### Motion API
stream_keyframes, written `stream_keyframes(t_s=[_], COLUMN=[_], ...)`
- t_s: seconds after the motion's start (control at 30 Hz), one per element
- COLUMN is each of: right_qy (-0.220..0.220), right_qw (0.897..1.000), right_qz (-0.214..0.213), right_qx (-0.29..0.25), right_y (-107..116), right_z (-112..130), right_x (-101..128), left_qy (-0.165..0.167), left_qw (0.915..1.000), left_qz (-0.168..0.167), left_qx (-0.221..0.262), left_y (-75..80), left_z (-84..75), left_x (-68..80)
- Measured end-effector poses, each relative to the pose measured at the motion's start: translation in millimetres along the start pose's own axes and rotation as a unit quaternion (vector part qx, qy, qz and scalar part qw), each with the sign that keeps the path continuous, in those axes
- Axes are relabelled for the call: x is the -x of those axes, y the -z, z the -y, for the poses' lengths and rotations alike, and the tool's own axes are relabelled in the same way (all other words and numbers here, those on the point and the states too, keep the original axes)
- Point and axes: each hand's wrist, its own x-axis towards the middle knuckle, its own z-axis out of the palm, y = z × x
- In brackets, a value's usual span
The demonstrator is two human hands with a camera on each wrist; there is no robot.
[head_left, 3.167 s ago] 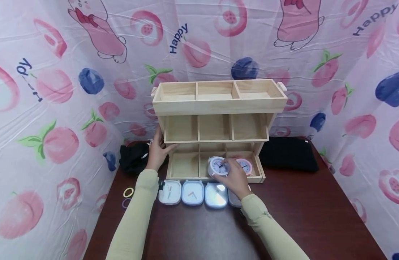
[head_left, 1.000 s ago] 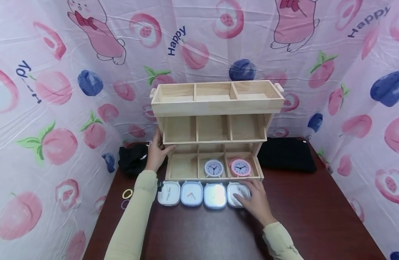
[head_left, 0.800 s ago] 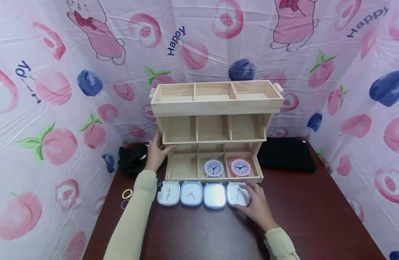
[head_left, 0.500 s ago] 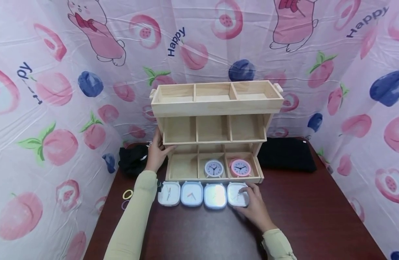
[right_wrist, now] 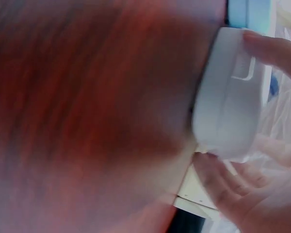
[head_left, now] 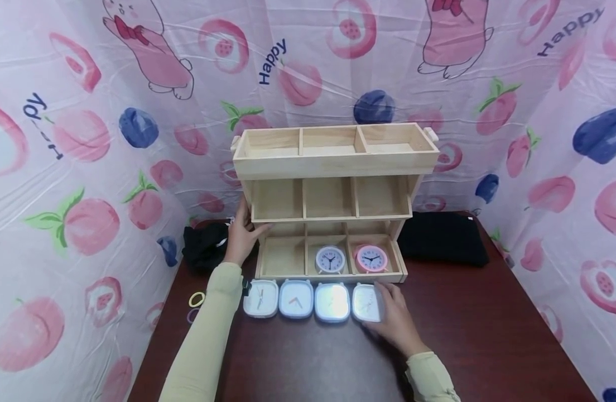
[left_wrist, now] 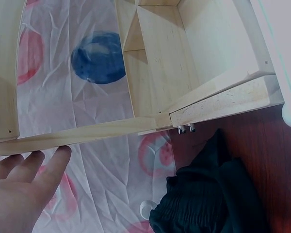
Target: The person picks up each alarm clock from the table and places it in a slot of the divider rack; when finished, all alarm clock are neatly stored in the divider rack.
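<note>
While right hand [head_left: 395, 321] fingers [right_wrist: 271, 48] clamp the square clock [head_left: 366, 303]; left hand [head_left: 241, 237] fingers straight on shelf [head_left: 333, 167]

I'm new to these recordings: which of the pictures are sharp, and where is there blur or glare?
Head view: sharp, walls bowed by the wide lens, glare whitening the square clock by the right hand. Left wrist view: fairly clear on the wooden shelf. Right wrist view: heavily blurred, table smeared.

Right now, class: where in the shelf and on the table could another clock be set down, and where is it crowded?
Free: the bottom-left compartment, beside the white round clock; the middle and top rows of the shelf; bare table right of the right hand. Crowded: the four square clocks along the shelf's front, and the black cloth by the left hand.
</note>
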Motion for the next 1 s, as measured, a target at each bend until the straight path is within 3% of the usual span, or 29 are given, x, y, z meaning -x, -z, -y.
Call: stream_keyframes(t_s=[0.43, 0.57, 0.7, 0.87, 1.0], right_qy=[-0.045, -0.065, -0.078, -0.022, 0.039], right_qw=[0.993, 0.992, 0.993, 0.992, 0.992], right_qz=[0.046, 0.026, -0.028, -0.111, -0.119], right_qx=[0.100, 0.102, 0.081, 0.052, 0.016], right_y=[15, 12, 14, 20, 18], right_z=[10, 4, 1, 14, 39], right_x=[12, 13, 19, 12, -14], left_qy=[-0.003, 0.003, 0.010, 0.010, 0.013], left_qw=[1.0000, 1.0000, 0.9999, 0.9999, 0.9999], left_qz=[-0.006, -0.003, 0.002, 0.001, -0.003], left_qx=[0.005, 0.008, 0.008, 0.005, 0.002], left_y=[-0.4, -0.2, -1.4, -0.9, 1.2], left_z=[4.4, 4.2, 3.9, 3.5, 2.7], left_x=[-1.5, -2.3, -2.3, -2.0, -1.9])
